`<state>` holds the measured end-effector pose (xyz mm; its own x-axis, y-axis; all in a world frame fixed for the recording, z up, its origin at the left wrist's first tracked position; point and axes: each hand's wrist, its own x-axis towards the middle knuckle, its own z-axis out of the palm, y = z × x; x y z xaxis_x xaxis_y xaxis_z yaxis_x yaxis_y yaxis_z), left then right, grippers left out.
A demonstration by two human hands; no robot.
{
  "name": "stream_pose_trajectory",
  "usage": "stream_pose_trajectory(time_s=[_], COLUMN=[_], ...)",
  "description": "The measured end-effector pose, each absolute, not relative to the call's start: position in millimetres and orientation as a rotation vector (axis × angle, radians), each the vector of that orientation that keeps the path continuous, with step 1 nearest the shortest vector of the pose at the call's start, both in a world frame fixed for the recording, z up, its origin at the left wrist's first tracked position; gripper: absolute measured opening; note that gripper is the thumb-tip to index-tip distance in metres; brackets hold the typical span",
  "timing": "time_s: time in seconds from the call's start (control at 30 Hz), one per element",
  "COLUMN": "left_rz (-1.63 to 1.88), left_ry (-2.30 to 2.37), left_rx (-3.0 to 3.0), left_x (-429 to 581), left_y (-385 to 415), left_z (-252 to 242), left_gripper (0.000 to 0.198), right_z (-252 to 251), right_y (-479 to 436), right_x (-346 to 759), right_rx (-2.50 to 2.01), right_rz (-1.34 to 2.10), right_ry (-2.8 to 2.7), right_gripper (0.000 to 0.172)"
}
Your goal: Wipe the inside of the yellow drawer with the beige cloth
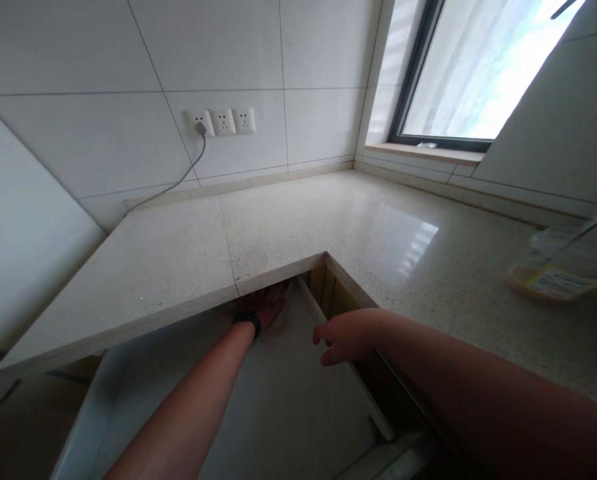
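the person's left hand point(268, 303) is reaching deep into a pulled-out white drawer point(298, 413). its fingers are lying at the drawer's far end, just under the overhanging edge of the speckled bench point(378, 227). shadow is hiding them there, so it cannot be told whether they are apart or together. a black watch point(247, 322) is sitting on that wrist. the right hand point(346, 337) is staying nearer the person, its fingers curling closed over the drawer's right rim. the drawer's long axis is running from the person away under the bench, past both sets of fingers. 1 blurred plastic container point(553, 273) is standing well right of the right fingers.
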<state>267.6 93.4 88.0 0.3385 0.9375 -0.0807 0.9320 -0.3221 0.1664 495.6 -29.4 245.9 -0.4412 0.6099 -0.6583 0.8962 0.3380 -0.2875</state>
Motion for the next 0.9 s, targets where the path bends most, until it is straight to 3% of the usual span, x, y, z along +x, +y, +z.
stream_pose_trajectory(time_s=[0.9], left_rz=[0.139], left_ry=[1.551], left_rx=[2.59], left_x=[298.0], left_y=[45.5], left_z=[91.5], left_gripper=[0.067], right_z=[243.6], right_y=[-27.6], right_x=[494.4], right_rx=[1.297], right_rz=[-0.878], right_ry=[2.176], right_gripper=[0.07])
